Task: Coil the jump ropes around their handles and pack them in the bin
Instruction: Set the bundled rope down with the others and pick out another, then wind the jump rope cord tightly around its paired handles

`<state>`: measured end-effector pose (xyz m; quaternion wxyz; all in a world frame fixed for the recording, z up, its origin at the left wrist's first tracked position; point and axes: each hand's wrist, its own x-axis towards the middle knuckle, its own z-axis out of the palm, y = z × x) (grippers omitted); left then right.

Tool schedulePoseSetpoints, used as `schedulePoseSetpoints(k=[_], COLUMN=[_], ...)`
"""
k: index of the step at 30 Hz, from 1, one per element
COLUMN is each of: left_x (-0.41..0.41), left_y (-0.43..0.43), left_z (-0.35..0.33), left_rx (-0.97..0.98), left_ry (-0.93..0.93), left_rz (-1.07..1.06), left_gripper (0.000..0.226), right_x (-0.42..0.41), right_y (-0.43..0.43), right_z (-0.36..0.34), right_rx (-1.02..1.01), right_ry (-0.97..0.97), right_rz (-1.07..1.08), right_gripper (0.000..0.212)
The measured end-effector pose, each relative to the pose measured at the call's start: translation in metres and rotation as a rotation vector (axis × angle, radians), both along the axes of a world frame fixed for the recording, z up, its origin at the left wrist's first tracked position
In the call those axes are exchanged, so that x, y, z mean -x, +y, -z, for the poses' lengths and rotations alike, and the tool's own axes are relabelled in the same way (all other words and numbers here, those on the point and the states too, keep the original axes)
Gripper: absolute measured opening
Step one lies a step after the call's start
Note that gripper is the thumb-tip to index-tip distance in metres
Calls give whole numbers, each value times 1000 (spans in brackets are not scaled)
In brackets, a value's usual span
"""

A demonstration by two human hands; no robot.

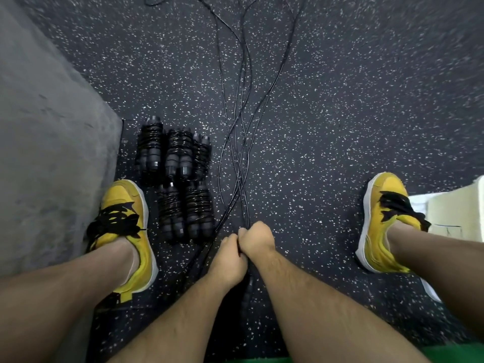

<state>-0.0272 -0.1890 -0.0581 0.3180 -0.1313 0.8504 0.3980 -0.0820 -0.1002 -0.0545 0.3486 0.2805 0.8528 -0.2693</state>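
Bundles: five black coiled jump-rope bundles (180, 179), with ribbed handles, on the speckled dark rubber floor (327, 127), left of the grips.
Cords: several thin glossy black cords (240, 197), crossed, far ends cut off.
Grips: left grip (230, 254) and right grip (258, 238) touching, fingers curled tight around the cords' near ends.
Hidden: handle under the forearms is unclear.

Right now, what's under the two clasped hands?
Visible: thin black jump-rope cords run out from under the left hand and right hand across the speckled black rubber floor. What they grip is covered.
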Motion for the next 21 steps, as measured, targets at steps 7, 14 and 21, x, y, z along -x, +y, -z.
schedulePoseSetpoints(k=[7, 14, 21], left_x=[16, 28, 48], left_y=[54, 88, 81], left_z=[-19, -28, -62], left_rx=[-298, -167, -16], left_ry=[-239, -201, -98], left_rz=[-274, -303, -319], left_gripper=[27, 18, 38], right_x=[-20, -43, -38], right_y=[68, 109, 104], right_z=[-16, -28, -66], right_rx=[193, 344, 169], right_ry=[27, 169, 324], right_rz=[219, 221, 2], right_gripper=[23, 31, 43])
